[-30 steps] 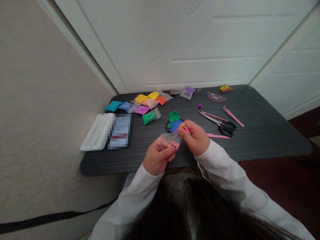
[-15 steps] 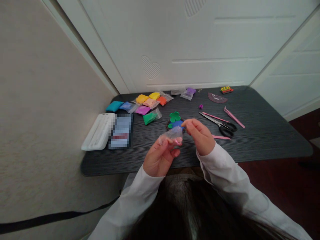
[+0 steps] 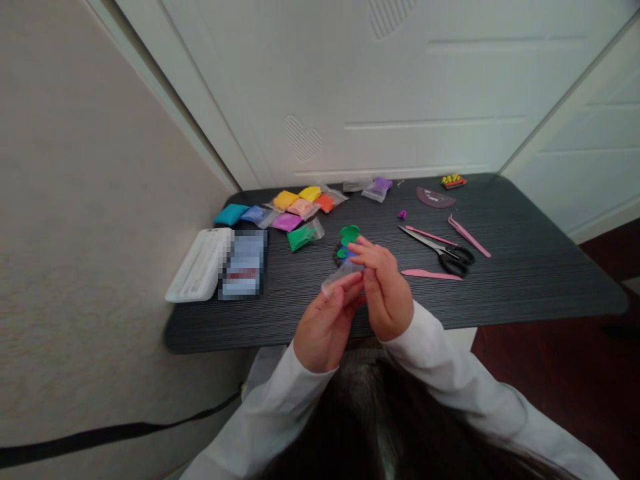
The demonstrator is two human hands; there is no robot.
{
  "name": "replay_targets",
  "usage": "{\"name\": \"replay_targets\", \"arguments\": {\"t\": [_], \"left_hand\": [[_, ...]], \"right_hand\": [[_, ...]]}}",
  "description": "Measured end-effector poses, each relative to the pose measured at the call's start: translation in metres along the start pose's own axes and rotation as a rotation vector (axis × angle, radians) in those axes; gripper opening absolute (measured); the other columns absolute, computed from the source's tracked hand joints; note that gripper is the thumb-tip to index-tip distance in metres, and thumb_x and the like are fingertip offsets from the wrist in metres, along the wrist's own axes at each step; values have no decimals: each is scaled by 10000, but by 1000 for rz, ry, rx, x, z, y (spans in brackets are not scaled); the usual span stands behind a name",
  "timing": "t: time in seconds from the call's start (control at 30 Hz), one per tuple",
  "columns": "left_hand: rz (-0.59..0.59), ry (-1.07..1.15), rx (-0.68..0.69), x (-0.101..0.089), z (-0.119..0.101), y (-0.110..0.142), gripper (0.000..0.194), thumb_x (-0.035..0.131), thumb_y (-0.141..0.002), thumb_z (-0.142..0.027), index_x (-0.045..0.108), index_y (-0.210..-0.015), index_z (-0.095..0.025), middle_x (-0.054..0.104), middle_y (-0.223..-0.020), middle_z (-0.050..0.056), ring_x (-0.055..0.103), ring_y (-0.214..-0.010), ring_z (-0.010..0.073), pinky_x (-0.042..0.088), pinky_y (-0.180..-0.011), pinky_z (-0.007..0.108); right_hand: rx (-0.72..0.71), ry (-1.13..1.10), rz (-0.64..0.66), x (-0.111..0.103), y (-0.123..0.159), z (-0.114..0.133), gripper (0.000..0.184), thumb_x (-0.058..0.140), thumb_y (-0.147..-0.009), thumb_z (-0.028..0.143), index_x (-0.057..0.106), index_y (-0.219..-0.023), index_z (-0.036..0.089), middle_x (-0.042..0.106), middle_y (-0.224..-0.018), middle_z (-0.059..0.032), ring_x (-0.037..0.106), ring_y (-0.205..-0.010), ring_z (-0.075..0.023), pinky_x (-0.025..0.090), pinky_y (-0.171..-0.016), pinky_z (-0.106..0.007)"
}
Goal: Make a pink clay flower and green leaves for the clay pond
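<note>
My left hand [image 3: 327, 327] pinches a small clear plastic bag [image 3: 339, 276] above the near edge of the dark table [image 3: 525, 273]. My right hand [image 3: 383, 287] is closed on the same bag from the right, its fingers over the bag's upper end. Just behind the hands lies a clay piece with green leaves [image 3: 349, 234] on a blue and dark round base, partly hidden by my fingers.
Several coloured clay packets [image 3: 295, 208] lie at the back left, a green one [image 3: 303, 236] nearer. A white tray [image 3: 200, 264] and a blurred card sit at the left. Black scissors [image 3: 443, 251], pink tools [image 3: 469, 234] and a small purple bit [image 3: 401, 214] lie to the right.
My right hand has moved left and down onto the bag, which held pink clay a second ago. The left hand shifted slightly right with the bag.
</note>
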State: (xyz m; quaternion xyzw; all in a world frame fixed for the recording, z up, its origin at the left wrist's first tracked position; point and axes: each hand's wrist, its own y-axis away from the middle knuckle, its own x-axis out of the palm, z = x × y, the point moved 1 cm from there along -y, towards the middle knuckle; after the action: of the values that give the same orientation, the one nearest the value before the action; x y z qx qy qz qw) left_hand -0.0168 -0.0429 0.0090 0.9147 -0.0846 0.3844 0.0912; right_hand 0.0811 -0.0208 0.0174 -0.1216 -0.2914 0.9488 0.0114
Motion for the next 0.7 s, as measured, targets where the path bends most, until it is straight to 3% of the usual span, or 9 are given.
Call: {"name": "replay_targets", "arguments": {"t": [0.13, 0.2, 0.3, 0.4, 0.5, 0.6, 0.7], "left_hand": [[15, 60, 0, -5, -3, 2, 260, 391, -804, -237, 606, -930, -164, 615, -1002, 72, 490, -1038, 190, 408, -806, 294], [27, 65, -3, -6, -5, 2, 286, 357, -811, -241, 619, -898, -167, 624, -975, 67, 486, -1042, 193, 408, -811, 303], [65, 25, 28, -6, -5, 2, 297, 359, -797, -254, 641, -824, -165, 631, -937, 69, 499, -1015, 205, 399, -826, 326], [97, -39, 130, -6, -4, 2, 249, 416, -765, -240, 648, -725, -160, 632, -833, 53, 538, -901, 186, 389, -834, 328], [103, -90, 184, -8, -3, 2, 212, 455, -749, -227, 636, -664, -155, 613, -748, 40, 542, -814, 165, 395, -797, 309], [90, -135, 161, -11, -2, 1, 185, 482, -739, -245, 644, -759, -156, 609, -691, 40, 545, -737, 160, 401, -748, 305], [70, -157, 132, -12, 0, 1, 241, 479, -741, -267, 643, -868, -145, 605, -664, 46, 534, -679, 155, 393, -734, 315]], "right_hand": [[309, -575, -29, -6, -9, 1, 234, 262, -862, 282, 485, -878, 211, 596, -1025, -66, 509, -1024, -165, 367, -886, -404], [332, -694, -99, -11, -10, 6, 220, 275, -862, 286, 482, -866, 211, 604, -1015, -55, 509, -1028, -162, 350, -908, -411], [214, -557, -138, -12, -6, 13, 199, 319, -855, 279, 508, -887, 223, 593, -1043, -31, 448, -1098, -153, 259, -977, -412], [121, -363, 5, -4, 2, 16, 183, 366, -841, 260, 540, -879, 219, 575, -1082, -31, 376, -1159, -159, 168, -1018, -414], [185, -498, 50, -1, 3, 13, 192, 334, -852, 255, 522, -873, 221, 585, -1066, -31, 412, -1132, -164, 235, -989, -427], [248, -692, -42, -5, -3, 11, 201, 296, -864, 243, 496, -864, 225, 602, -1027, -19, 467, -1080, -161, 298, -957, -421], [224, -624, -92, -10, -5, 13, 198, 308, -862, 237, 505, -852, 219, 597, -1031, -17, 476, -1067, -154, 288, -966, -397]]}}
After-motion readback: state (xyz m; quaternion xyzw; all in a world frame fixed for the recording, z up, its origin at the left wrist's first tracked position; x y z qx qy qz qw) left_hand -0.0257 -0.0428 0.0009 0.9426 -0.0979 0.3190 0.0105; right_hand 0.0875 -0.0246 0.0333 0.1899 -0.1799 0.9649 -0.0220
